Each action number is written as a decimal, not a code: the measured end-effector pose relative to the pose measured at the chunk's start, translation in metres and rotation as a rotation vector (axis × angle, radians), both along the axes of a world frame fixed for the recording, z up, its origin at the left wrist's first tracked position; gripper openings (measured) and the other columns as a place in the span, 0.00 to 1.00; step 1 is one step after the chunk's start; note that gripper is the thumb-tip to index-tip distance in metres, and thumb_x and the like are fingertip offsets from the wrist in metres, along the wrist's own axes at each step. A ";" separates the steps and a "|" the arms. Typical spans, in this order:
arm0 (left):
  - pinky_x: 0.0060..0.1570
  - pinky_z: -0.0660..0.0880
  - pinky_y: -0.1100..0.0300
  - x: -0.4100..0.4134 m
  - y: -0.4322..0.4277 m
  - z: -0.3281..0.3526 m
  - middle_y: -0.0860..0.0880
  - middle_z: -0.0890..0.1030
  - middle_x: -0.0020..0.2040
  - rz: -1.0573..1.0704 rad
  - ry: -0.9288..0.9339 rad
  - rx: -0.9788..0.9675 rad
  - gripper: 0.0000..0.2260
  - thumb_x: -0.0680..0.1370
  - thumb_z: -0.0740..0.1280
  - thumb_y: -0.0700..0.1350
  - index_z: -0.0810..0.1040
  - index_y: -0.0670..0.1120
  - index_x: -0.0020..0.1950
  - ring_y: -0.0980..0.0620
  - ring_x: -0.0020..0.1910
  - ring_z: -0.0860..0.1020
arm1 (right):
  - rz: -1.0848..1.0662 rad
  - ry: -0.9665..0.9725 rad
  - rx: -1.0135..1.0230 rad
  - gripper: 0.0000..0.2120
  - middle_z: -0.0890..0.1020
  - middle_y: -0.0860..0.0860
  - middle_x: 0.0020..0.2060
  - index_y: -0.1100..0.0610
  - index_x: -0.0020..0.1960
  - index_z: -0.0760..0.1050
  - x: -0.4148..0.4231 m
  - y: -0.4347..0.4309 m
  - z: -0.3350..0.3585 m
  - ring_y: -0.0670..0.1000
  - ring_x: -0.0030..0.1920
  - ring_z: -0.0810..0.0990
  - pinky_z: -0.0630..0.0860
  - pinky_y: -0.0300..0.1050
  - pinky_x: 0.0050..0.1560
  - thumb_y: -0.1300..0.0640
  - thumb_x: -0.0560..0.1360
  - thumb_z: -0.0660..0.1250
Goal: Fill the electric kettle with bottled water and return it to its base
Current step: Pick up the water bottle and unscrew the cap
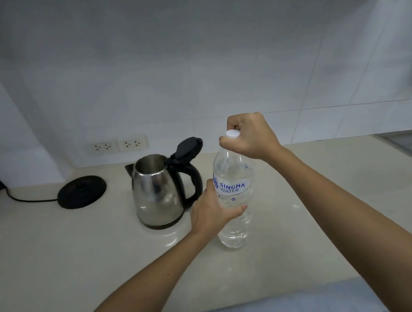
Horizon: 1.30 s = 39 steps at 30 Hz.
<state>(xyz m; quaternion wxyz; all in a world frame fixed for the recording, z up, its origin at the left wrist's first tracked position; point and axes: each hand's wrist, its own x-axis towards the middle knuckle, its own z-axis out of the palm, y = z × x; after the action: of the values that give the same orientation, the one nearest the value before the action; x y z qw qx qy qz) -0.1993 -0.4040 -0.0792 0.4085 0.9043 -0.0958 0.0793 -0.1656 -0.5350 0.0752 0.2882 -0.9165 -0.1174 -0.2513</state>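
The steel kettle [155, 193] stands mid-desk with its black lid [187, 148] tipped open, off its round black base [82, 191], which lies toward the desk's left edge with a cord [25, 199] trailing left. Just right of the kettle, the water bottle [234, 197] stands upright: the left hand [211, 211] grips its body, the right hand [250, 135] is closed round the white cap [232, 133]. The pale glossy desk [60, 251] backs onto white tiles [194, 71] bearing two sockets [117, 145].
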 end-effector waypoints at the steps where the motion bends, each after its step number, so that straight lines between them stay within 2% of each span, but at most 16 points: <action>1: 0.46 0.75 0.57 -0.007 0.015 -0.001 0.60 0.80 0.51 0.000 -0.007 0.004 0.37 0.56 0.70 0.71 0.63 0.57 0.58 0.53 0.51 0.80 | 0.013 0.003 0.002 0.14 0.70 0.53 0.23 0.60 0.29 0.70 -0.006 0.015 -0.001 0.51 0.27 0.68 0.63 0.42 0.27 0.49 0.61 0.66; 4: 0.50 0.78 0.53 -0.027 0.073 -0.002 0.60 0.80 0.54 0.031 -0.032 0.030 0.40 0.56 0.70 0.72 0.62 0.59 0.62 0.53 0.55 0.80 | 0.052 0.025 0.036 0.14 0.71 0.52 0.23 0.62 0.31 0.71 -0.023 0.071 -0.006 0.50 0.27 0.68 0.64 0.42 0.28 0.50 0.60 0.66; 7: 0.52 0.78 0.53 -0.039 0.127 -0.002 0.59 0.80 0.58 0.087 -0.056 0.056 0.44 0.56 0.70 0.72 0.61 0.58 0.67 0.51 0.57 0.79 | 0.094 0.043 0.067 0.13 0.74 0.50 0.21 0.60 0.30 0.71 -0.032 0.123 -0.010 0.51 0.26 0.72 0.66 0.41 0.27 0.50 0.59 0.67; 12: 0.43 0.76 0.58 -0.050 0.211 0.000 0.58 0.81 0.50 0.199 -0.092 0.109 0.37 0.58 0.71 0.70 0.64 0.55 0.59 0.52 0.50 0.81 | 0.217 0.014 0.032 0.13 0.73 0.52 0.24 0.59 0.30 0.70 -0.034 0.206 -0.007 0.51 0.27 0.72 0.65 0.42 0.28 0.53 0.63 0.71; 14: 0.42 0.75 0.58 -0.052 0.239 0.000 0.58 0.81 0.50 0.250 -0.088 0.110 0.37 0.57 0.70 0.70 0.64 0.55 0.59 0.51 0.49 0.81 | 0.252 0.015 0.029 0.13 0.74 0.55 0.25 0.59 0.30 0.69 -0.034 0.235 -0.005 0.53 0.28 0.73 0.67 0.43 0.28 0.53 0.64 0.71; 18: 0.43 0.77 0.56 -0.059 0.281 -0.006 0.57 0.80 0.47 0.361 -0.059 0.085 0.36 0.56 0.71 0.69 0.65 0.54 0.56 0.50 0.48 0.81 | 0.327 0.052 0.010 0.13 0.69 0.50 0.24 0.57 0.30 0.67 -0.036 0.286 -0.008 0.50 0.27 0.68 0.64 0.42 0.28 0.52 0.63 0.70; 21: 0.41 0.76 0.56 -0.063 0.301 -0.013 0.57 0.79 0.44 0.424 -0.037 0.085 0.33 0.57 0.71 0.69 0.63 0.54 0.52 0.48 0.46 0.81 | 0.365 0.079 -0.020 0.13 0.71 0.50 0.25 0.59 0.31 0.70 -0.034 0.310 -0.013 0.50 0.29 0.70 0.66 0.43 0.29 0.52 0.63 0.71; 24: 0.41 0.76 0.56 -0.066 0.316 -0.020 0.55 0.80 0.45 0.482 -0.010 0.079 0.34 0.57 0.71 0.69 0.63 0.53 0.52 0.48 0.45 0.81 | 0.394 0.101 -0.046 0.13 0.73 0.50 0.26 0.57 0.31 0.69 -0.031 0.328 -0.019 0.52 0.31 0.71 0.67 0.44 0.30 0.52 0.64 0.71; 26: 0.41 0.76 0.56 -0.067 0.321 -0.025 0.55 0.79 0.45 0.493 -0.002 0.042 0.34 0.57 0.73 0.67 0.64 0.52 0.53 0.48 0.45 0.81 | 0.402 0.116 -0.073 0.13 0.75 0.52 0.28 0.56 0.32 0.70 -0.032 0.337 -0.023 0.53 0.33 0.74 0.69 0.47 0.31 0.51 0.65 0.71; 29: 0.41 0.75 0.58 -0.067 0.323 -0.029 0.55 0.79 0.47 0.470 0.008 -0.119 0.33 0.58 0.77 0.61 0.65 0.53 0.55 0.50 0.46 0.80 | 0.409 0.157 -0.084 0.12 0.79 0.51 0.32 0.55 0.36 0.72 -0.031 0.343 -0.020 0.53 0.35 0.77 0.73 0.49 0.34 0.47 0.67 0.70; 31: 0.43 0.74 0.60 -0.066 0.321 -0.031 0.55 0.80 0.48 0.433 0.030 -0.205 0.34 0.58 0.78 0.59 0.64 0.55 0.56 0.51 0.47 0.80 | 0.387 0.188 -0.152 0.16 0.77 0.49 0.33 0.54 0.38 0.71 -0.028 0.341 -0.010 0.51 0.36 0.75 0.70 0.46 0.33 0.42 0.69 0.68; 34: 0.46 0.76 0.58 -0.066 0.319 -0.032 0.55 0.80 0.49 0.412 0.070 -0.224 0.36 0.60 0.78 0.59 0.61 0.56 0.60 0.51 0.47 0.80 | 0.294 0.154 -0.427 0.24 0.74 0.49 0.30 0.57 0.37 0.70 -0.023 0.336 0.009 0.50 0.32 0.72 0.64 0.43 0.30 0.35 0.71 0.62; 37: 0.45 0.75 0.59 -0.067 0.319 -0.033 0.55 0.80 0.48 0.428 0.066 -0.187 0.35 0.61 0.78 0.59 0.62 0.54 0.60 0.51 0.46 0.79 | 0.285 0.143 -0.660 0.25 0.71 0.51 0.28 0.58 0.33 0.66 -0.028 0.341 0.019 0.53 0.32 0.71 0.59 0.42 0.27 0.38 0.74 0.60; 39: 0.44 0.73 0.60 -0.068 0.319 -0.033 0.56 0.79 0.46 0.439 0.066 -0.192 0.35 0.61 0.78 0.58 0.62 0.53 0.60 0.51 0.45 0.78 | 0.326 0.146 -0.730 0.23 0.68 0.51 0.28 0.58 0.32 0.62 -0.031 0.346 0.021 0.56 0.35 0.71 0.60 0.44 0.29 0.43 0.77 0.60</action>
<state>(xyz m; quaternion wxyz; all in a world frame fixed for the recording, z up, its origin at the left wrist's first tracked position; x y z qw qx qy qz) -0.2670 -0.0850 -0.1120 0.4683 0.8626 0.1245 0.1454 -0.1964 -0.1888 0.0961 -0.0125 -0.9434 -0.3220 -0.0784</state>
